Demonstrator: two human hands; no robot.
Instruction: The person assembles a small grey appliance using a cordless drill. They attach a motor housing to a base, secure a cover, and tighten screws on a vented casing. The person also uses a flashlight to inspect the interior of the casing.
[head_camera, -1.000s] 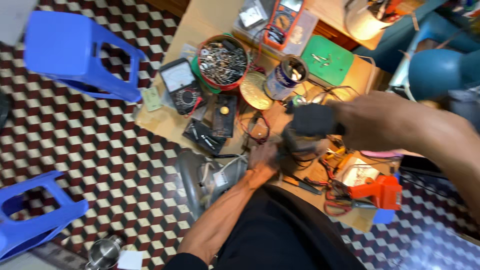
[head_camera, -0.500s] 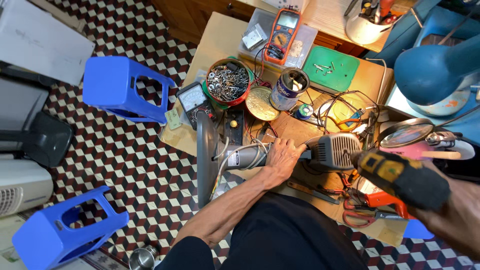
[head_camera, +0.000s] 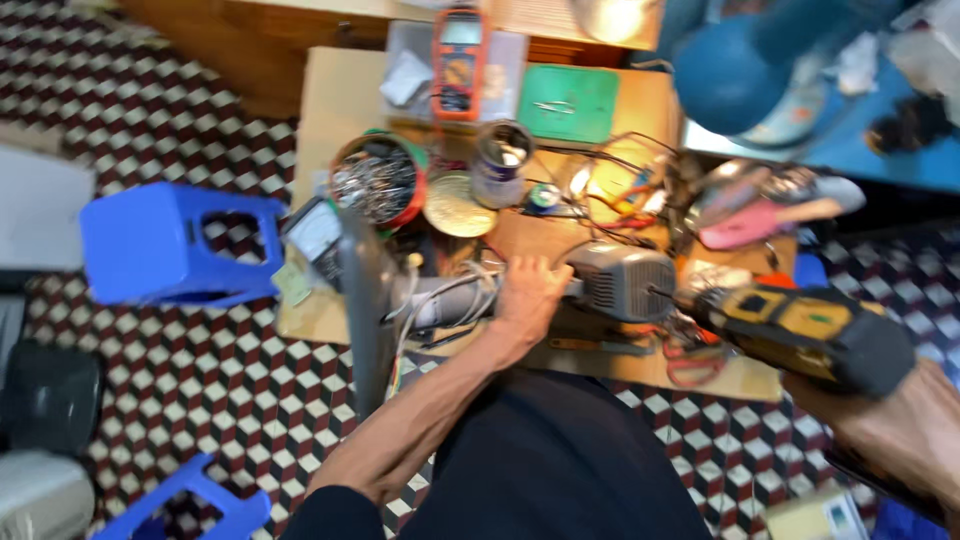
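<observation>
The worktop carries a grey ribbed motor, long axis across the view, its shaft end pointing left beneath the left hand, which presses flat on it. The right hand grips a black-and-yellow drill (blurred), its nose pointing left at the motor.

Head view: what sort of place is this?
Probably a small repair or electronics workshop. A low wooden bench on a checkered tile floor carries an orange multimeter, a tub of screws and tangled wires; the right hand holds a cordless drill.
</observation>
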